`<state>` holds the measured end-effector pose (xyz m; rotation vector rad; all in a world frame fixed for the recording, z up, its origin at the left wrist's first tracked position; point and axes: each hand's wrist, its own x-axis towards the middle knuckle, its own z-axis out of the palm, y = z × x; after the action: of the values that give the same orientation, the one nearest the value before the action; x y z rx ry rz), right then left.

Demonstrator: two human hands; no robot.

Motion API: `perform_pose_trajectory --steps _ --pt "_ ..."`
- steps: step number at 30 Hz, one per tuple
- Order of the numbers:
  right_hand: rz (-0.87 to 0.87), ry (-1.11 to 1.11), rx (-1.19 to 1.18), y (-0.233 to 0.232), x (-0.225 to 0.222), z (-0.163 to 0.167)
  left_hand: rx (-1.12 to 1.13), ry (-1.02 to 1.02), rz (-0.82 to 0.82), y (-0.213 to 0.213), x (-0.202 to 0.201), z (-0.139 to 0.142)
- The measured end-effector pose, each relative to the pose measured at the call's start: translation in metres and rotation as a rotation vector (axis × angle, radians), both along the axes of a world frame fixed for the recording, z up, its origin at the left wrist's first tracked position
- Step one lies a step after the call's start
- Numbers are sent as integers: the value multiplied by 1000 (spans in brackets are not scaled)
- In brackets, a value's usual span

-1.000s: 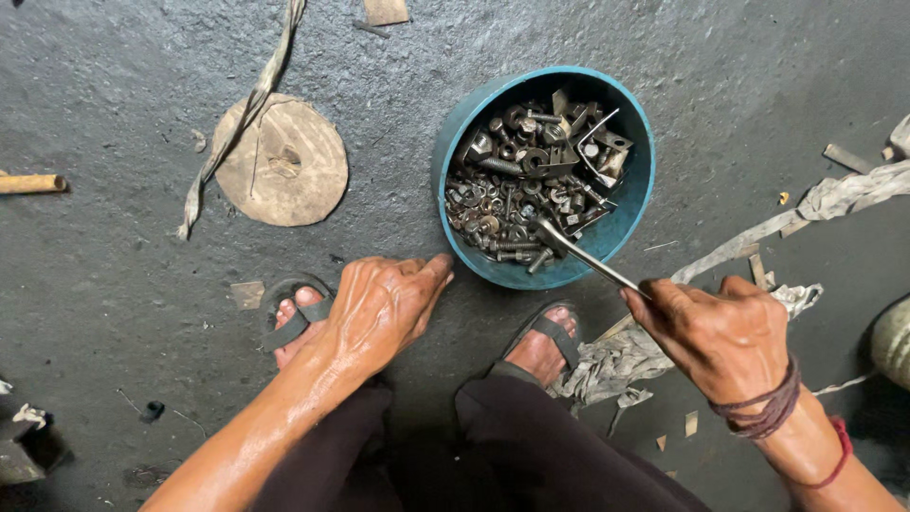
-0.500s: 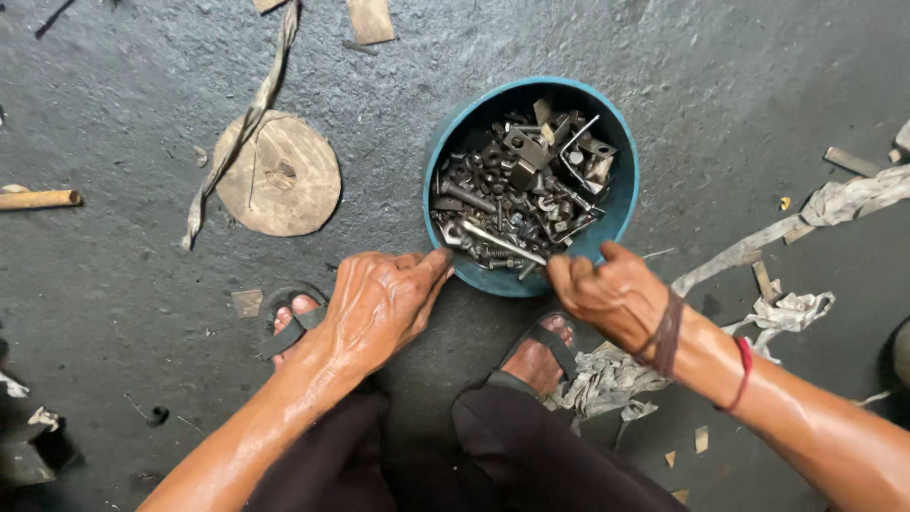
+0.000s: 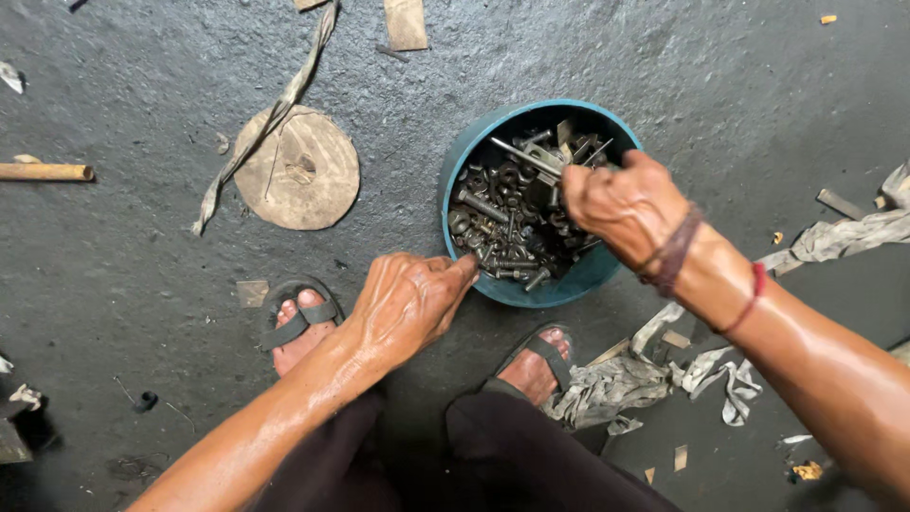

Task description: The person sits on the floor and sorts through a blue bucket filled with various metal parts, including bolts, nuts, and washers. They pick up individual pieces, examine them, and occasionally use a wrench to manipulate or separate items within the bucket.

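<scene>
Right hand (image 3: 626,210) moved over teal bowl (image 3: 474,152) (grip hidden), fingers obscured w/ bolts (image 3: 502,232).

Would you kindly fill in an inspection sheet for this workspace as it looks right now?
Surface: dark rough floor, dusty.
Job's things: teal bowl full of bolts and metal bits.
Clutter: round wooden disc, cloth strips, wood stick, wood chips.
Hands: left hand touches the bowl's rim; right hand is inside the bowl, its grip hidden.
Cables: nothing seen.
Surroundings: person's sandalled feet.
</scene>
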<state>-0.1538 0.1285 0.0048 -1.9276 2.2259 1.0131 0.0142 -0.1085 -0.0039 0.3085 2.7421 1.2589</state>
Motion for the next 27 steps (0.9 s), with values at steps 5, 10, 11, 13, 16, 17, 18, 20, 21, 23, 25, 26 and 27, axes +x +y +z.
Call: perform_pose_trajectory --steps 5,10,11,13,16,17,18,20,21,23,25,26,27 --pt "-135 -208 -30 6 1 -16 33 -17 19 -5 7 -5" --pt "-294 -330 -133 12 -4 -9 37 26 -15 -6 3 -12" --pt "-323 -355 -148 11 -3 -8 -13 85 -37 -1 -2 -15" --pt "-369 -375 -167 8 1 -7 -110 207 -84 15 -22 -23" --pt "-394 -372 -210 4 4 -5 -461 183 -298 54 -63 -45" --pt "-399 -382 -237 3 4 -5 -505 173 -328 63 -74 -53" --pt "-402 -392 -263 3 4 -5 -547 162 -357 70 -82 -60" --pt "-419 -392 -279 3 4 -6 -540 181 -296 74 -90 -73" --pt "-433 -402 -283 4 4 -6 -532 180 -272 73 -91 -77" --pt "-426 -402 -288 6 6 -9 -542 156 -341 67 -93 -81" --pt "-435 -399 -291 8 8 -11 -541 183 -361 59 -93 -78" --pt "-443 -394 -294 9 8 -12 -539 223 -343 55 -92 -73" --pt "-452 -394 -292 10 9 -13 -531 258 -327 50 -91 -67"
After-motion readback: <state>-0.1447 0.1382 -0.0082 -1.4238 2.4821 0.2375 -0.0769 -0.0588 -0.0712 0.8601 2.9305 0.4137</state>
